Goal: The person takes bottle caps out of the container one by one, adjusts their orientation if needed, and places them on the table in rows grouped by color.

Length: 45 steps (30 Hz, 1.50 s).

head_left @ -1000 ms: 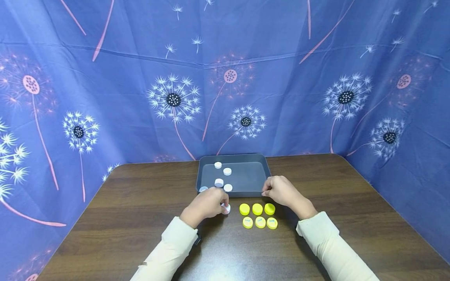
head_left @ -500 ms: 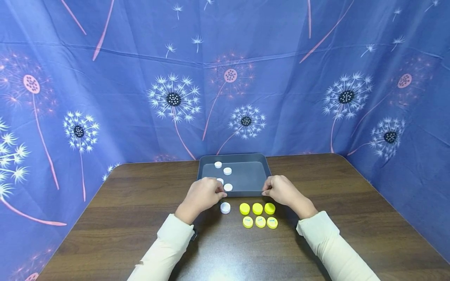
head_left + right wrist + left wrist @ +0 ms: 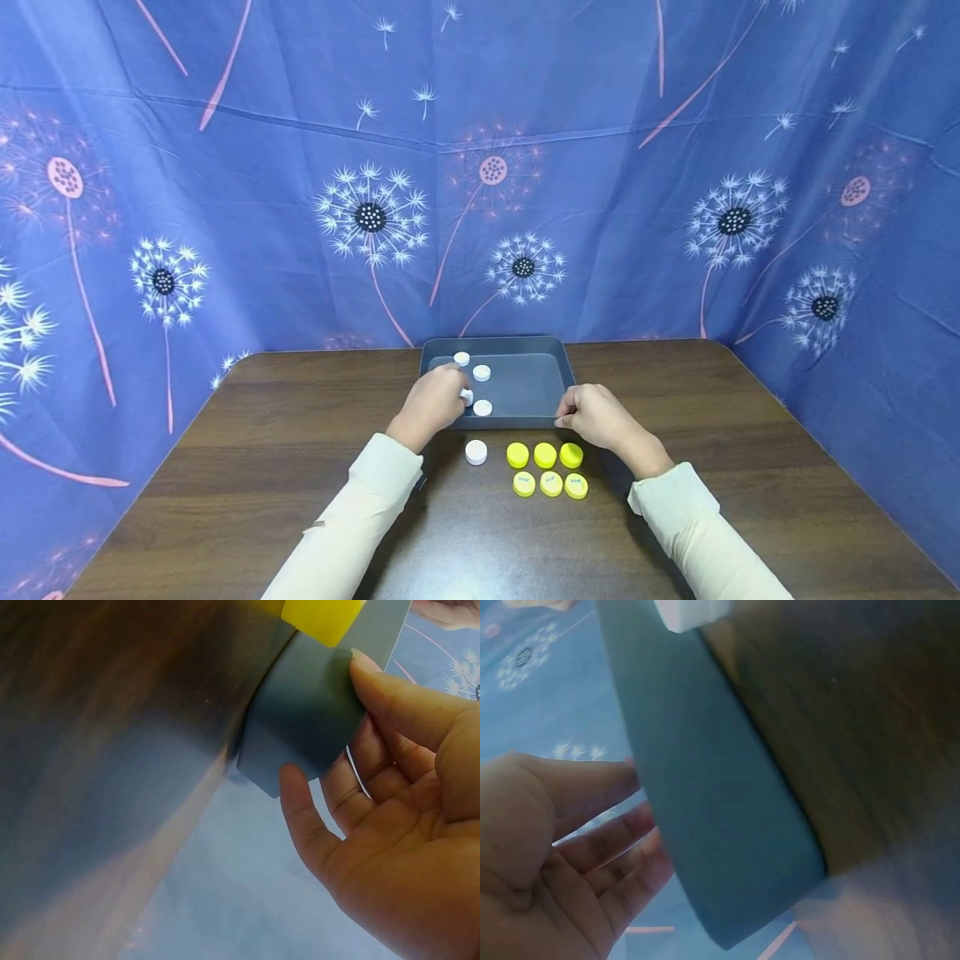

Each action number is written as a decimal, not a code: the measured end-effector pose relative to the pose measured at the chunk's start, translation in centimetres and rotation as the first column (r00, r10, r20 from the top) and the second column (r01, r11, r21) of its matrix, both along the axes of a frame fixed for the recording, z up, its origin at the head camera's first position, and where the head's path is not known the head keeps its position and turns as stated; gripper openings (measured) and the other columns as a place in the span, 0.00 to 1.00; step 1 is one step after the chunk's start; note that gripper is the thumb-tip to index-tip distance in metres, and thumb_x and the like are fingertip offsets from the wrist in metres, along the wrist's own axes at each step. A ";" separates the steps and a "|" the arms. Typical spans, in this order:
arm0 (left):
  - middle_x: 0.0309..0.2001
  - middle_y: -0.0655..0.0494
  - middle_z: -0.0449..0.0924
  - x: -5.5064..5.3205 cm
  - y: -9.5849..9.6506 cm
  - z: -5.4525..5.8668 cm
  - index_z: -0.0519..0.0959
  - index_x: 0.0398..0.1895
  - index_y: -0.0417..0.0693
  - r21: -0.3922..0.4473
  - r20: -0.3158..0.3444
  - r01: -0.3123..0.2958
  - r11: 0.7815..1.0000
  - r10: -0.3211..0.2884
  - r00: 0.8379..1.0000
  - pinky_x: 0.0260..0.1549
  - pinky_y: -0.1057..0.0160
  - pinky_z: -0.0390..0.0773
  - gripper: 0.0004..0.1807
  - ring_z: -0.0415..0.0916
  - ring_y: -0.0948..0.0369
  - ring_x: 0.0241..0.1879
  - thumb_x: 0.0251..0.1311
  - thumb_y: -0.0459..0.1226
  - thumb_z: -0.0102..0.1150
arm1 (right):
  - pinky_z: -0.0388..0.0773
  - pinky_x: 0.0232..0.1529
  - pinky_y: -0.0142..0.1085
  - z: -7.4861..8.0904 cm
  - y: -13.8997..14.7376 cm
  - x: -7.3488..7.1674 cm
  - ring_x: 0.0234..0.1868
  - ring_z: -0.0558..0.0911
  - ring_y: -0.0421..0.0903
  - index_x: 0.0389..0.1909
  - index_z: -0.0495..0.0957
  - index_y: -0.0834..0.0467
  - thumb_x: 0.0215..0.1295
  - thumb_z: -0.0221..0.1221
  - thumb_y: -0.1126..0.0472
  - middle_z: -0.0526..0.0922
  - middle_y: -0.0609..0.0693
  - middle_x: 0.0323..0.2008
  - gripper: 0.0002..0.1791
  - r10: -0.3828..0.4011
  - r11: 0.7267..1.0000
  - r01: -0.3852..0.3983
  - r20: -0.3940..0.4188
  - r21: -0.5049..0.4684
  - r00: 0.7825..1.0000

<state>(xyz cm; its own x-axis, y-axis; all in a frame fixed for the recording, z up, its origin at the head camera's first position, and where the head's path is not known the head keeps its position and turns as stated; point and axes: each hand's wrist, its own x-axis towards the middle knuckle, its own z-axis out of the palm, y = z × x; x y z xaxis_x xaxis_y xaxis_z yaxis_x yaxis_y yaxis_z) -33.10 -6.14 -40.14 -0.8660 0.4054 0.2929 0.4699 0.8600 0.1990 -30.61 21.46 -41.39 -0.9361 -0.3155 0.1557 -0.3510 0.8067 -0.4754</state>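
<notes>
A dark grey tray [image 3: 517, 422] stands at the back of the table with several white bottle caps inside. My left hand [image 3: 433, 407] reaches over its left side, fingertips right at one white cap [image 3: 467, 397]. In the left wrist view, the tray wall [image 3: 712, 780] hides those fingertips; I cannot tell whether they pinch the cap. My right hand [image 3: 594, 412] grips the tray's front right corner, its thumb [image 3: 397, 697] on the wall. Another white cap [image 3: 476, 452] lies on the table before the tray.
Several yellow caps lie in two rows in front of the tray, a back row with a plain cap [image 3: 545, 455] and a front row with a marked cap [image 3: 551, 484]. Behind the wooden table [image 3: 225, 467] hangs a blue dandelion-print cloth [image 3: 600, 167].
My left hand has left the white cap on the table and moved up and back into the tray's left side. The right hand stays at the corner. The head view has tilted slightly.
</notes>
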 end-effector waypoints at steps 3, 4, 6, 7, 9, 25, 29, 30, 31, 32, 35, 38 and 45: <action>0.35 0.55 0.82 -0.3 0.1 -0.2 0.88 0.34 0.45 -0.023 0.028 0.001 1.000 0.000 1.000 0.43 0.58 0.81 0.04 0.81 0.57 0.39 0.56 0.30 0.68 | 0.74 0.31 0.36 0.1 0.0 0.0 0.29 0.76 0.39 0.24 0.85 0.54 0.58 0.68 0.69 0.81 0.42 0.26 0.08 0.002 1.000 -0.002 -0.002 -0.003 1.000; 0.36 0.55 0.82 -0.3 0.1 -0.2 0.88 0.35 0.45 -0.028 0.036 -0.002 1.000 0.003 0.999 0.44 0.58 0.81 0.05 0.81 0.57 0.40 0.56 0.30 0.67 | 0.74 0.31 0.36 0.1 -0.1 0.0 0.29 0.76 0.38 0.24 0.85 0.54 0.58 0.69 0.69 0.80 0.42 0.26 0.08 0.002 1.000 -0.002 -0.006 -0.002 1.000; 0.38 0.53 0.83 -0.4 0.1 -0.4 0.88 0.37 0.45 -0.027 0.041 -0.002 1.000 0.003 0.999 0.46 0.58 0.80 0.07 0.82 0.55 0.43 0.55 0.28 0.67 | 0.74 0.31 0.36 0.0 -0.1 -0.1 0.30 0.77 0.38 0.24 0.85 0.53 0.58 0.69 0.68 0.80 0.41 0.26 0.08 0.003 1.000 -0.003 -0.008 0.000 1.000; 0.39 0.53 0.83 -0.5 0.1 -0.5 0.88 0.37 0.44 -0.023 0.045 0.000 1.000 0.001 0.999 0.46 0.58 0.80 0.07 0.82 0.55 0.43 0.56 0.28 0.66 | 0.75 0.32 0.36 0.0 -0.1 -0.2 0.30 0.77 0.38 0.23 0.85 0.53 0.58 0.69 0.68 0.80 0.41 0.26 0.08 0.002 1.000 -0.002 -0.010 0.000 1.000; 0.40 0.52 0.83 -0.6 0.1 -0.7 0.88 0.37 0.44 -0.015 0.053 0.003 1.000 -0.003 0.999 0.46 0.58 0.80 0.09 0.81 0.55 0.43 0.54 0.26 0.65 | 0.74 0.32 0.36 -0.1 0.0 -0.3 0.30 0.76 0.38 0.23 0.85 0.53 0.58 0.69 0.68 0.80 0.41 0.26 0.08 0.002 1.000 -0.002 -0.011 0.002 1.000; 0.39 0.49 0.82 -1.2 0.6 -1.7 0.87 0.37 0.42 -0.024 0.095 0.020 1.000 -0.018 0.995 0.47 0.58 0.80 0.12 0.82 0.53 0.43 0.51 0.22 0.64 | 0.74 0.33 0.36 -0.3 0.1 -0.3 0.29 0.76 0.38 0.23 0.85 0.52 0.57 0.69 0.68 0.80 0.40 0.25 0.09 -0.006 1.000 0.006 -0.021 0.008 1.000; 0.39 0.49 0.82 -1.3 0.6 -1.8 0.87 0.39 0.41 -0.020 0.112 0.013 1.000 -0.011 0.994 0.47 0.58 0.80 0.12 0.81 0.53 0.44 0.52 0.22 0.63 | 0.75 0.33 0.36 -0.4 0.1 -0.3 0.29 0.76 0.38 0.23 0.85 0.53 0.57 0.69 0.68 0.80 0.40 0.25 0.08 -0.002 1.000 0.002 -0.025 0.011 1.000; 0.38 0.50 0.82 -1.3 0.6 -1.8 0.86 0.39 0.41 -0.021 0.116 0.011 1.000 -0.009 0.993 0.46 0.58 0.80 0.12 0.81 0.54 0.43 0.52 0.22 0.63 | 0.75 0.33 0.36 -0.4 0.2 -0.3 0.30 0.77 0.38 0.23 0.85 0.53 0.57 0.69 0.68 0.80 0.40 0.25 0.08 -0.001 1.000 0.001 -0.025 0.010 1.000; 0.38 0.50 0.82 -1.3 0.6 -1.7 0.86 0.39 0.41 -0.021 0.116 0.011 1.000 -0.008 0.993 0.45 0.58 0.80 0.12 0.81 0.54 0.42 0.52 0.22 0.63 | 0.75 0.33 0.36 -0.4 0.2 -0.3 0.30 0.77 0.38 0.23 0.85 0.53 0.57 0.69 0.68 0.80 0.40 0.25 0.08 0.000 1.000 0.000 -0.026 0.010 1.000; 0.37 0.51 0.82 -1.3 0.5 -1.7 0.86 0.39 0.41 -0.022 0.119 0.009 1.000 -0.007 0.993 0.44 0.58 0.80 0.13 0.80 0.55 0.41 0.52 0.22 0.63 | 0.74 0.33 0.36 -0.4 0.2 -0.3 0.30 0.76 0.38 0.23 0.85 0.53 0.57 0.69 0.68 0.80 0.40 0.25 0.08 0.000 1.000 0.000 -0.026 0.011 1.000; 0.37 0.52 0.81 -1.3 0.5 -1.7 0.85 0.42 0.40 -0.020 0.135 0.009 1.000 -0.006 0.991 0.42 0.58 0.80 0.14 0.78 0.58 0.38 0.52 0.22 0.62 | 0.74 0.33 0.36 -0.4 0.1 -0.3 0.30 0.76 0.38 0.22 0.85 0.53 0.57 0.69 0.68 0.79 0.40 0.25 0.08 -0.001 1.000 0.002 -0.029 0.016 1.000; 0.38 0.51 0.81 -1.4 0.5 -1.7 0.85 0.45 0.39 -0.020 0.144 0.009 1.000 -0.006 0.990 0.42 0.59 0.80 0.16 0.77 0.58 0.38 0.52 0.22 0.61 | 0.74 0.33 0.36 -0.4 0.1 -0.3 0.29 0.76 0.38 0.22 0.85 0.53 0.57 0.69 0.68 0.79 0.41 0.25 0.09 -0.006 1.000 0.006 -0.028 0.016 1.000; 0.38 0.49 0.83 -1.5 0.5 -2.0 0.85 0.41 0.40 -0.019 0.152 0.006 1.000 -0.003 0.988 0.43 0.57 0.80 0.12 0.80 0.56 0.39 0.53 0.23 0.63 | 0.75 0.31 0.36 -0.6 -0.1 -0.1 0.28 0.76 0.38 0.23 0.84 0.53 0.57 0.69 0.69 0.79 0.41 0.25 0.09 -0.025 1.000 0.025 -0.006 0.005 1.000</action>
